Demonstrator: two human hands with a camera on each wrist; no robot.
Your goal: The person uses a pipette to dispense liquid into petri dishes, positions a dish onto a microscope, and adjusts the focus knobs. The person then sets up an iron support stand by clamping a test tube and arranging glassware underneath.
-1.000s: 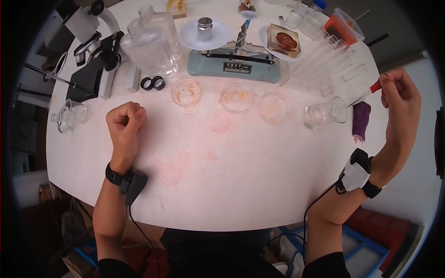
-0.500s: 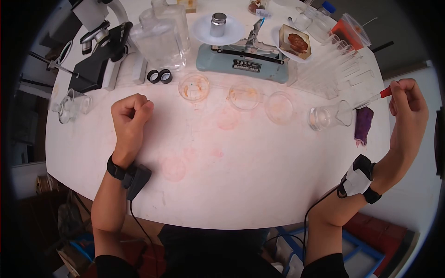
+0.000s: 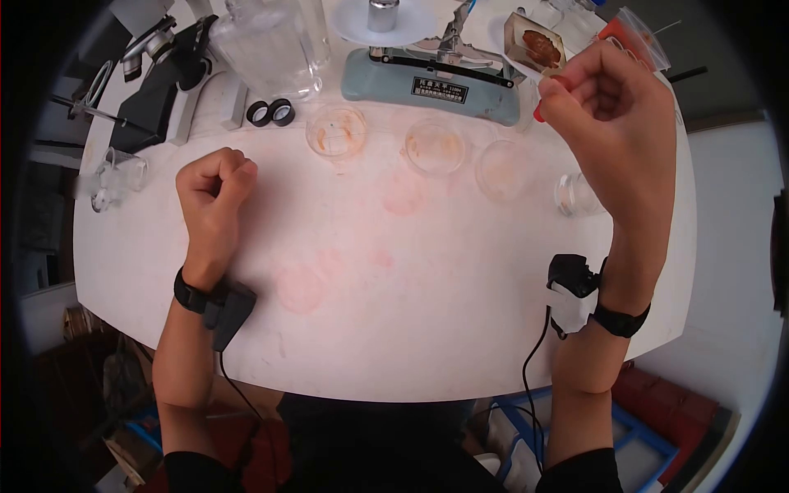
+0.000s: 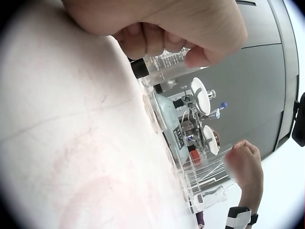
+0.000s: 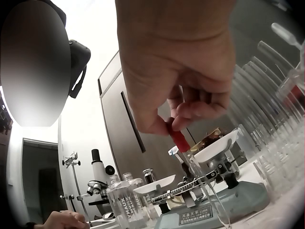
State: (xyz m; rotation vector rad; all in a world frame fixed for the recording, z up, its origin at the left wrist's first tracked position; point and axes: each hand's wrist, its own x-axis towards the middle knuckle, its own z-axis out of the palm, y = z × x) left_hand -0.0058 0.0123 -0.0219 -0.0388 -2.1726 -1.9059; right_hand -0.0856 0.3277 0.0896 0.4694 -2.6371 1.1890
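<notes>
My right hand (image 3: pixel 608 115) is raised above the right side of the table. Thumb and fingertips pinch the red rubber bulb of a dropper (image 5: pixel 181 141), whose glass tube slants down in front of the balance in the right wrist view. In the head view only a bit of the red bulb shows beside the thumb. A glass flask (image 3: pixel 573 195) stands below that hand, partly hidden by the wrist. My left hand (image 3: pixel 215 193) rests on the table as a fist, fingers curled in, holding nothing visible. Three clear round dishes, including an orange-stained one (image 3: pixel 336 153), lie between the hands.
A blue-green pan balance (image 3: pixel 431 86) stands at the back, with a metal weight (image 3: pixel 383 15) and a boxed specimen (image 3: pixel 534 41) on its pans. Test tubes (image 5: pixel 257 90) stand at the right. A microscope (image 3: pixel 148 41), clear bottles (image 3: pixel 263 57) and two black rings (image 3: pixel 270 112) are back left.
My right hand has moved left and inward from the table's right edge with the dropper, whose tube was over the flask's mouth before. My left hand stays a fist in place.
</notes>
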